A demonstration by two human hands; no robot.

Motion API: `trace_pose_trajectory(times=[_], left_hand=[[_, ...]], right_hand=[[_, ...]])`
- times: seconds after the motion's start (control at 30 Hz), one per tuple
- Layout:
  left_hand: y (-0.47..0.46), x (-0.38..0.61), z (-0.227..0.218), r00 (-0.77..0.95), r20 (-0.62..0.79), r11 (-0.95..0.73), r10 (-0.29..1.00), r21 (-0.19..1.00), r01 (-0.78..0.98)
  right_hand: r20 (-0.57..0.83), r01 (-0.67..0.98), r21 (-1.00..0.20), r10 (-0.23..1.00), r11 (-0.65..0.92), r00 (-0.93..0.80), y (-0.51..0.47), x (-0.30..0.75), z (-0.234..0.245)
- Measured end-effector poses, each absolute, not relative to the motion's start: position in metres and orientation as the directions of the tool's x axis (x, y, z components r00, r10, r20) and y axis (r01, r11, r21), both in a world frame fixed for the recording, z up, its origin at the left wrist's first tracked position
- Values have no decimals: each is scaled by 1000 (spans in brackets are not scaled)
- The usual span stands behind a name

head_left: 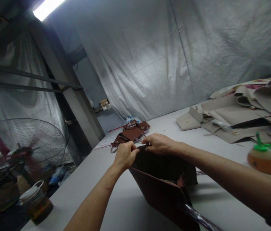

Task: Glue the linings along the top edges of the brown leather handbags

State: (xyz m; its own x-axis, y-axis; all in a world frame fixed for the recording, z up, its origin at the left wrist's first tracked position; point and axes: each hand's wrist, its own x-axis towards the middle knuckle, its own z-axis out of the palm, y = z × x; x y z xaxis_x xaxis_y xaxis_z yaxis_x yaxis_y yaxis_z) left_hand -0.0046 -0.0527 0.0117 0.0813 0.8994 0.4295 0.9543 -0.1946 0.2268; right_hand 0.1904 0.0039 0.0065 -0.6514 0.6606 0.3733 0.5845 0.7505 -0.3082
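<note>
A dark brown bag (159, 189) stands tilted on the white table, its dark inside facing up toward me. A wrapped, shiny handle (199, 216) sticks out from its near side. My left hand (125, 155) pinches the far corner of the bag's top edge between thumb and fingers. Close beside it, my right hand (159, 143) has its fingers closed on the same far edge, with the forearm reaching across above the bag. Part of the bag's far side is hidden behind my right hand and arm.
Reddish-brown bag pieces (132, 133) lie at the table's far end. Beige pieces (236, 112) are heaped at the right, near a squeeze bottle (265, 158) of orange liquid with a green nozzle. At the left edge stand a lidded plastic jar (38, 205) and a large fan (22, 154).
</note>
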Motion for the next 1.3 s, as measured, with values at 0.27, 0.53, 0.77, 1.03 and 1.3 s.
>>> trace_pose_trajectory(times=[0.27, 0.53, 0.77, 1.03, 1.3], left_hand=[[-45, -10, 8, 81, 425, -218, 901, 284, 933], [-37, -16, 5, 138, 421, -308, 897, 371, 876], [-50, -5, 9, 28, 179, -140, 983, 651, 746], [-57, -20, 20, 163, -120, -35, 979, 691, 722], [-34, -16, 9, 23, 48, -50, 999, 698, 714]], right_hand=[[373, 547, -280, 615, 789, -695, 15, 174, 3], [361, 517, -274, 585, 811, -726, 9, 175, 7], [353, 417, -291, 502, 861, -790, 10, 178, 9], [319, 405, -342, 510, 848, -799, 9, 193, 9], [367, 491, -305, 576, 816, -730, 19, 201, 2]])
